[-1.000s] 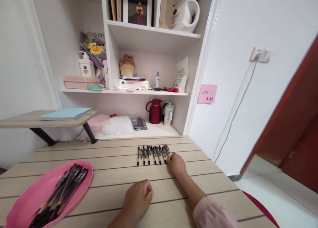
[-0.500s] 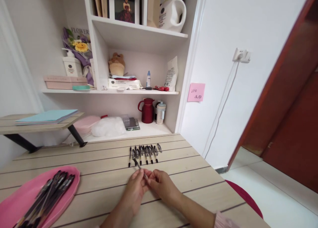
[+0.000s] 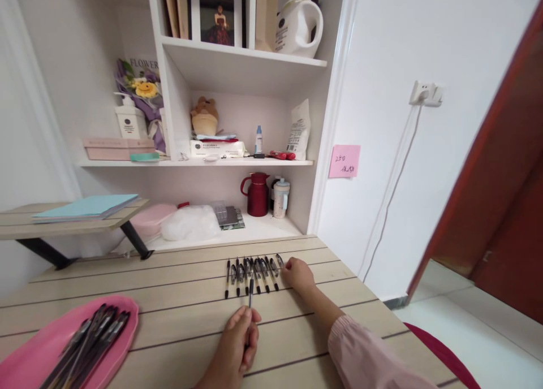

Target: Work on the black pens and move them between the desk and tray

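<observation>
My left hand (image 3: 238, 339) rests on the wooden table (image 3: 182, 315) with its fingers pinched round a black pen (image 3: 250, 294) that points away from me. My right hand (image 3: 299, 274) reaches forward to the right end of a row of black pens (image 3: 253, 271) laid side by side; its curled fingers touch the last pen there, and I cannot make out whether they grip it. A pink oval tray (image 3: 38, 358) at the near left holds several more black pens (image 3: 87, 346).
Behind the table stands a white shelf unit (image 3: 237, 61) with a red jug (image 3: 257, 194), a white cup, bottles and boxes. A raised wooden stand (image 3: 55, 222) with a blue folder sits at left. A red door (image 3: 500, 197) is at right.
Half a second ago both hands held one pen together near me. Now the right hand has gone back out to the row, and the left keeps the pen alone.
</observation>
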### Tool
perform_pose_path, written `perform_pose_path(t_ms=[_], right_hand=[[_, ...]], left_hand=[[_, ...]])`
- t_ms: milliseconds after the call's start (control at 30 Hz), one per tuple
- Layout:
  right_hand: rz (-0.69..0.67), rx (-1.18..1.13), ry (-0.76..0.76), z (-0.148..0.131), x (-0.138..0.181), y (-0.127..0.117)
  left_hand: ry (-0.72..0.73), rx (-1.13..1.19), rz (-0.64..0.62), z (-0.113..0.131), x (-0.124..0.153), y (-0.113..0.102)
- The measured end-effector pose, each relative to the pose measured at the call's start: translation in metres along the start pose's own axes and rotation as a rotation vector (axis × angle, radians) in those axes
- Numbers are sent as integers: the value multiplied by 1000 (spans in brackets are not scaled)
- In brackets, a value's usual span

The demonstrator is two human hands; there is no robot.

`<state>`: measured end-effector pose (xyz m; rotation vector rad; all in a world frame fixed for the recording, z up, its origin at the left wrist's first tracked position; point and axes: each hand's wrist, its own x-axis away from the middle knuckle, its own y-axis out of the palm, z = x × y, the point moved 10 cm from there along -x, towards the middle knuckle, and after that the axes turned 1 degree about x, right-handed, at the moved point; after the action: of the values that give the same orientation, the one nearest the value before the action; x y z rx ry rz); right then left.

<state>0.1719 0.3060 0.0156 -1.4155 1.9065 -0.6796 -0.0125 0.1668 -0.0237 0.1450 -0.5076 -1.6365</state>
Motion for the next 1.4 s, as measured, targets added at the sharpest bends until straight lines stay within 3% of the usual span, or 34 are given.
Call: perform_pose_path(t_ms=[167,333,533,600,867,1400], right_hand=[[-22,-116,5,2,6,-5],[-130,-313,41,-4,38,0],[-302,-1117,137,-34,78,6],[-292,-1214,154,-40,82,-2],[-371,-1241,90,-56,90,-14],[-485,-1165,143,-54,101,8]], left_hand=[[5,-107,-34,4,6,7],[85,-232,-82,15,18,18],[74,-301,-117,13,17,21],[63,-319,-115,11,15,21],[54,-332,-125,11,17,27],[55,-347,-132,11,18,28]])
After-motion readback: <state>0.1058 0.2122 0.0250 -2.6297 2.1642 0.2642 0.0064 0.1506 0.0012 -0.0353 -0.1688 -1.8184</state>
